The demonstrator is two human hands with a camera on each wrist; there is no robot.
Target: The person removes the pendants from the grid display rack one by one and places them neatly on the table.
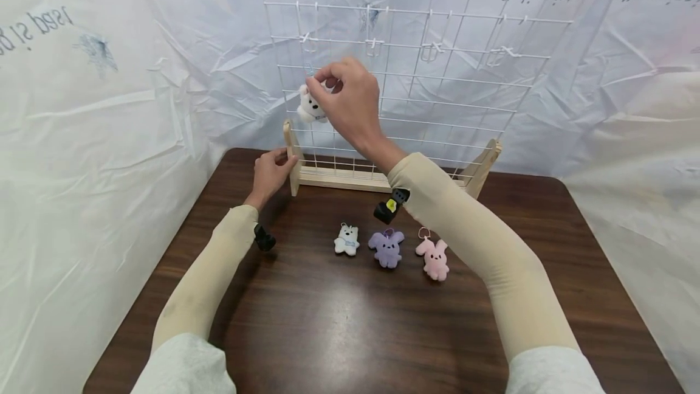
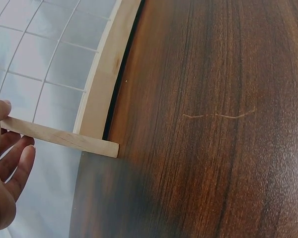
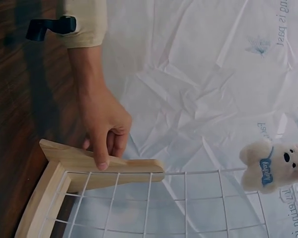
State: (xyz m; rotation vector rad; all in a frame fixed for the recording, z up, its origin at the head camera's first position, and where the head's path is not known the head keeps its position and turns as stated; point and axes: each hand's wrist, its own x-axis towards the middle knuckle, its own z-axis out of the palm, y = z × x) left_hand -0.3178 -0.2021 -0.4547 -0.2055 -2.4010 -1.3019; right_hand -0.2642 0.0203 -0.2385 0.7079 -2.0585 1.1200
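Observation:
My right hand (image 1: 352, 102) holds a small white bear plush (image 1: 308, 106) by its top, in front of the left part of a white wire grid rack (image 1: 432, 102). In the right wrist view this bear (image 3: 269, 167) has a blue bib, and only a bit of the hand shows at the right edge. Lower down, my left hand (image 1: 270, 173) grips the rack's left wooden end support (image 1: 293, 166) between thumb and fingers. The left wrist view shows that support (image 2: 64, 138) between the thumb and fingers of the left hand (image 2: 5, 178).
On the dark wooden table (image 1: 306, 333) lie another white bear plush (image 1: 347, 240), a purple plush (image 1: 387, 249) and a pink rabbit plush (image 1: 435, 259) in a row. Several white hooks (image 1: 374, 46) hang on the upper grid. A printed white sheet (image 1: 109, 157) surrounds the table.

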